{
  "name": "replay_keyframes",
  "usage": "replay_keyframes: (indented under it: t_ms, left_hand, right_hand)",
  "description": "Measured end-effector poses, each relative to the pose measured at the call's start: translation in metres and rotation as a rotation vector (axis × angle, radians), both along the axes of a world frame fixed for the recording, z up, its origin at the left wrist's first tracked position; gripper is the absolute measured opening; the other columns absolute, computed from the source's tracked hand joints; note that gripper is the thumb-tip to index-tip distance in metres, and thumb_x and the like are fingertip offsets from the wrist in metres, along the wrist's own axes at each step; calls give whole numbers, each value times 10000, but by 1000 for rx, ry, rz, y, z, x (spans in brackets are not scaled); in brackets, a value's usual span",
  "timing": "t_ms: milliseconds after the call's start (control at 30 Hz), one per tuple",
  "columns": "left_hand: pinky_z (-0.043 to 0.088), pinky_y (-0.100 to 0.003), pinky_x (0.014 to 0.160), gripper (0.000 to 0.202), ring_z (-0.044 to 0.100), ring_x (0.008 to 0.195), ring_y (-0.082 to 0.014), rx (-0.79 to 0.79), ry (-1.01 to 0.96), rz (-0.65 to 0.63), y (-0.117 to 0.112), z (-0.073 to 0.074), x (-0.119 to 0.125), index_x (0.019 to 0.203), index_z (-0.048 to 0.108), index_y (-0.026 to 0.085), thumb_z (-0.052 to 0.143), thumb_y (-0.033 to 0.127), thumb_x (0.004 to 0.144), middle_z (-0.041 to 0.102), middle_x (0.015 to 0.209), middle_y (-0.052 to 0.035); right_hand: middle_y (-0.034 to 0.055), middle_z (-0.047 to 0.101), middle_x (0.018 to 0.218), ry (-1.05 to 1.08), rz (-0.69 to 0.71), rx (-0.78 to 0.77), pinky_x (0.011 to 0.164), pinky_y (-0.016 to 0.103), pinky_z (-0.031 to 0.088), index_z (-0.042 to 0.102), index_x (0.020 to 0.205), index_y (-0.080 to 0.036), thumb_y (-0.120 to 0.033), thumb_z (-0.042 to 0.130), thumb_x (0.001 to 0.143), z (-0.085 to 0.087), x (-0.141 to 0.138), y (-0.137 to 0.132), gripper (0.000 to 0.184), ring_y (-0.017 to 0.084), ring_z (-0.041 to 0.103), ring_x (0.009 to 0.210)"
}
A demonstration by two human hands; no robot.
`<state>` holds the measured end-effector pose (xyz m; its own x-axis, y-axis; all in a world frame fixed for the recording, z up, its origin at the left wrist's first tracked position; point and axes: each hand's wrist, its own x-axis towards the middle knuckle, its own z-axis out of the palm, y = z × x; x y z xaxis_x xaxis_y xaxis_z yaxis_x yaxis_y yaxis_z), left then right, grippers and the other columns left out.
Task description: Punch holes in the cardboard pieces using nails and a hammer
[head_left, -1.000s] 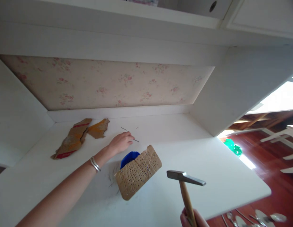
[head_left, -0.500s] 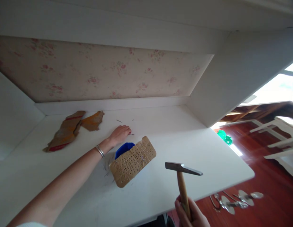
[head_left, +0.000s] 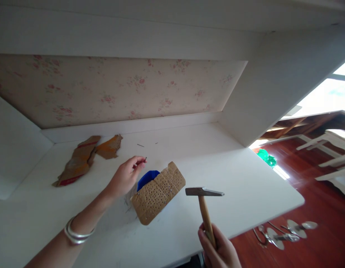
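Observation:
Between thumb and fingertips, my left hand (head_left: 128, 174) pinches a small dark nail (head_left: 145, 159), held above the white desktop. My right hand (head_left: 218, 245) is wrapped around the wooden handle of a hammer (head_left: 205, 192), its metal head raised over the desk. Between the two hands lies a tan cardboard-covered block (head_left: 158, 193) dotted with many small holes. A blue object (head_left: 147, 178) shows from under its far edge, mostly hidden. Beyond my left hand, a nail (head_left: 140, 145) and a smaller one (head_left: 156, 143) lie on the desk.
Torn cardboard pieces (head_left: 77, 160) lie at the back left of the desk (head_left: 217, 160). White side panels and a low overhead shelf (head_left: 128, 33) enclose the space. Past the right edge, metal and glass fixtures (head_left: 275, 237) and a green object (head_left: 266, 158) are on the red floor.
My left hand has lifted off the desktop and drawn back toward me with the nail in its fingers. The hammer has shifted slightly left in my right hand.

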<state>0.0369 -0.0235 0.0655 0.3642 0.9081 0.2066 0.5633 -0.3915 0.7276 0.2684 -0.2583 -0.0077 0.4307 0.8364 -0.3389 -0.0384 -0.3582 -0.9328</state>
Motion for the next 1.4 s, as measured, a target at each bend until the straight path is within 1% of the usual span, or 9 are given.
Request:
replay_keyframes:
  t_ms: [133, 267, 333, 433, 667, 867, 1067, 1267, 1400]
  left_hand:
    - [528, -267, 760, 234, 656, 811, -163, -205, -118, -136, -39, 17, 22, 903, 599, 202, 535, 427, 918, 692, 862, -23]
    - [521, -247, 769, 175, 660, 816, -151, -266, -163, -245, -55, 15, 49, 946, 628, 214, 589, 378, 902, 702, 877, -13]
    - [522, -237, 757, 159, 666, 811, -146, -251, -164, -267, -56, 10, 60, 961, 652, 225, 595, 362, 902, 713, 880, -6]
    - [520, -231, 724, 158, 667, 762, -141, -209, -108, -288, -53, 0, 69, 875, 680, 233, 587, 356, 909, 716, 817, 11]
    - [527, -253, 767, 110, 665, 803, -152, -67, -42, -270, -52, -14, 72, 883, 701, 247, 604, 299, 899, 720, 873, 4]
    - [523, -264, 792, 98, 661, 814, -159, -32, -32, -286, -54, -13, 73, 858, 698, 245, 612, 269, 898, 718, 864, -1]
    - [518, -264, 786, 126, 660, 822, -161, -21, -35, -296, -55, -8, 73, 852, 692, 243, 585, 256, 917, 723, 857, -4]
    - [527, -292, 775, 157, 662, 835, -184, 19, -31, -306, -54, -14, 73, 853, 699, 234, 574, 297, 924, 723, 849, -34]
    - [527, -317, 809, 150, 660, 841, -188, 64, -47, -333, -54, -18, 73, 868, 707, 236, 573, 271, 924, 727, 848, -43]
  right_hand:
    - [-114, 240, 539, 72, 15, -21, 332, 201, 158, 538, 789, -211, -657, 613, 780, 10, -6, 8, 452, 59, 214, 388]
    - [-119, 245, 540, 107, -4, -2, 317, 191, 143, 536, 812, -208, -642, 617, 791, 17, -9, 10, 442, 47, 209, 372]
    - [-118, 257, 548, 114, -28, 10, 310, 185, 144, 532, 812, -206, -638, 623, 789, 19, -9, 11, 442, 42, 216, 368]
    - [-122, 270, 535, 134, -57, 5, 287, 184, 138, 528, 827, -209, -640, 608, 801, 21, -10, 11, 439, 37, 233, 328]
    - [-118, 258, 548, 131, -72, 16, 294, 172, 161, 534, 804, -207, -647, 627, 782, 26, -5, 13, 450, 40, 234, 356]
    - [-118, 289, 518, 69, -18, 14, 286, 180, 194, 531, 796, -212, -690, 599, 771, 31, -4, 16, 483, 47, 255, 332]
    - [-135, 250, 498, 96, 20, 18, 282, 172, 177, 518, 815, -221, -688, 576, 788, 37, -10, 19, 471, 47, 234, 319]
    - [-133, 242, 514, 95, 41, 81, 300, 175, 160, 517, 816, -217, -646, 574, 819, 40, -16, 25, 433, 40, 205, 329]
    - [-123, 239, 524, 37, 62, 113, 323, 185, 163, 518, 806, -217, -644, 553, 833, 44, -16, 28, 430, 52, 219, 358]
